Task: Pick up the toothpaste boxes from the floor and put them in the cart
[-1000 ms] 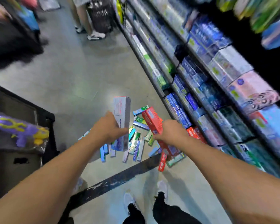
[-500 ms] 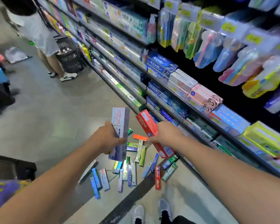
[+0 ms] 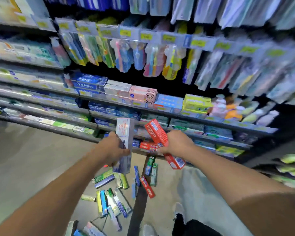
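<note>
A: Now, item one: the left hand [image 3: 111,149]?

B: Left hand, grip wrapped round a tall pale grey-white cardboard toothpaste box [image 3: 123,145], held upright, in front of the lower shelves.

A: Item two, the right hand [image 3: 176,143]?

B: Grip curled round a red cardboard toothpaste box [image 3: 162,142], tilted, top end leaning left and far, bottom end near and right. The two boxes are close together but apart.

A: Stock on the grey floor [image 3: 24,159]?

B: A scattered lot of long narrow toothpaste boxes [image 3: 112,201] in green, blue, white and red, lying flat below and between the arms. One red box [image 3: 147,186] lies right of the heap, beside a dark strip [image 3: 138,210] across the floor. Count uncertain; the picture is blurred.

A: The cart?

B: Not in view. I cannot say where it stands, nor what it holds.

A: Surroundings?

B: Store shelving [image 3: 177,114] fills the far side: stacked toothpaste cartons on the lower rows, hanging toothbrush packs [image 3: 153,60] above. The person's own shoes show at the near edge.

A: Progress, then?

B: My judgement: early to middle. Two boxes lifted and in hand, neither yet deposited. The bulk of the lot is on the floor, so many trips or handfuls remain. Next step, as I reckon it, is carrying this pair to the cart.
</note>
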The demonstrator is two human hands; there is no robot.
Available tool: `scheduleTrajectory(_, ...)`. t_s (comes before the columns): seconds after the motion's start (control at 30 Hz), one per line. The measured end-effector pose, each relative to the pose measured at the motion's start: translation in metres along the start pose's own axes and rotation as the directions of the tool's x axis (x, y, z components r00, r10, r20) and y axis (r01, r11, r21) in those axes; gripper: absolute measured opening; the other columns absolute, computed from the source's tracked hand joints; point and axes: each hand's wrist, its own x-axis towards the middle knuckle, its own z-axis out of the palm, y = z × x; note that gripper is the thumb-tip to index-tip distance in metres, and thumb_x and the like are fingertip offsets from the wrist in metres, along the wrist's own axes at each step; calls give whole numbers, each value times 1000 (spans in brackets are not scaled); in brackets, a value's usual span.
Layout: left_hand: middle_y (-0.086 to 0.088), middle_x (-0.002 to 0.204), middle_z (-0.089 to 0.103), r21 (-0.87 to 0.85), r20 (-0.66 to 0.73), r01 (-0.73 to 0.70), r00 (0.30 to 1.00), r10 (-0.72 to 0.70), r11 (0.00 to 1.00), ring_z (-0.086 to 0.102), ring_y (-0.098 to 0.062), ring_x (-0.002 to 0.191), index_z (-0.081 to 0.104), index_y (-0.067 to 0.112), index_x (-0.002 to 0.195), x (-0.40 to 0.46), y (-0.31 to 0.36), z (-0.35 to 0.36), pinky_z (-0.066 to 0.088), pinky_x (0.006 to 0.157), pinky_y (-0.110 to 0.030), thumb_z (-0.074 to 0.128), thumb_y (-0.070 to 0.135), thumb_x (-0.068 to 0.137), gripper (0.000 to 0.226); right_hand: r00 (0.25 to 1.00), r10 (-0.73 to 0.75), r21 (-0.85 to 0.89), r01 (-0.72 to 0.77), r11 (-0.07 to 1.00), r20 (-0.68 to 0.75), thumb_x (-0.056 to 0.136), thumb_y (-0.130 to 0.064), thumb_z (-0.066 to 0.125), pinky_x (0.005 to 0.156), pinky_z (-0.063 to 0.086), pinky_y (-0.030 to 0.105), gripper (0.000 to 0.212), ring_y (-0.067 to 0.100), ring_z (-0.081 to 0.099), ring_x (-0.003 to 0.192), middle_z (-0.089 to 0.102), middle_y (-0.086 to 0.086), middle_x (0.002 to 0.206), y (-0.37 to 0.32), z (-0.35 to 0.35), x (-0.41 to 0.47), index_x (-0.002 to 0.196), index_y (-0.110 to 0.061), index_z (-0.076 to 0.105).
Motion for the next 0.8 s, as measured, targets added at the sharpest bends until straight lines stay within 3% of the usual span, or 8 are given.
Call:
scheduleTrajectory(0.1, -13, 112, 60, 84, 28, -103, 994, 101, 991, 65, -28, 89, 37, 9, 116, 10, 50, 12, 52, 68, -33, 77, 46, 81, 65, 990, 130, 64, -127, 990, -59, 73, -60, 75, 63, 50, 32, 52, 24, 62, 73, 64, 6, 83, 52, -6, -18, 88, -12, 59)
scheduleTrajectory(0.2, -8, 99, 58, 96, 88, -181, 981, 172, 979, 68, -25, 72, 34, 14, 116, 12, 101, 29, 58, 56, -35, 75, 45, 82, 62, 967, 230, 128, -216, 968, -111, 73, -59, 75, 71, 56, 35, 51, 23, 65, 79, 66, 5, 88, 99, -11, -37, 95, -16, 60)
scheduleTrajectory(0.3, -6, 102, 59, 102, 140, -292, 951, 277, 951, 65, -21, 75, 40, 16, 107, 15, 147, 54, 59, 60, -36, 77, 43, 81, 53, 935, 331, 191, -304, 933, -131, 72, -58, 75, 59, 49, 30, 48, 21, 63, 76, 65, 3, 87, 143, -13, -58, 96, -18, 62)
scheduleTrajectory(0.37, -3, 93, 58, 135, 163, -354, 929, 332, 925, 59, -14, 69, 39, 18, 97, 17, 176, 72, 48, 49, -29, 77, 44, 81, 49, 914, 385, 233, -350, 907, -127, 72, -57, 75, 53, 42, 29, 45, 20, 61, 73, 62, 2, 83, 172, -12, -72, 91, -18, 61)
scheduleTrajectory(0.47, 2, 84, 53, 144, 224, -410, 900, 374, 900, 56, -12, 63, 34, 21, 91, 17, 221, 104, 39, 43, -24, 76, 45, 82, 49, 888, 443, 287, -395, 873, -124, 71, -59, 73, 63, 53, 32, 48, 20, 64, 74, 64, 2, 83, 219, -9, -96, 91, -18, 64)
scheduleTrajectory(0.63, 2, 88, 52, 226, 296, -500, 853, 430, 836, 58, -15, 69, 35, 17, 102, 14, 300, 155, 47, 51, -30, 78, 48, 78, 58, 833, 534, 341, -465, 817, -142, 74, -55, 76, 68, 52, 30, 42, 21, 63, 76, 60, -1, 77, 299, -12, -143, 84, -19, 56)
scheduleTrajectory(0.73, -3, 97, 55, 269, 336, -546, 826, 454, 794, 63, -25, 81, 35, 16, 103, 6, 350, 188, 56, 64, -37, 78, 50, 76, 61, 792, 596, 381, -516, 767, -129, 72, -59, 75, 59, 52, 29, 45, 19, 64, 69, 63, 0, 77, 353, -15, -165, 81, -19, 55)
scheduleTrajectory(0.8, -4, 99, 56, 254, 366, -569, 805, 467, 782, 64, -27, 85, 36, 17, 101, 2, 384, 210, 59, 70, -43, 78, 48, 75, 58, 756, 645, 406, -560, 723, -106, 71, -60, 75, 51, 44, 26, 50, 18, 63, 68, 63, 1, 82, 388, -19, -178, 85, -17, 54)
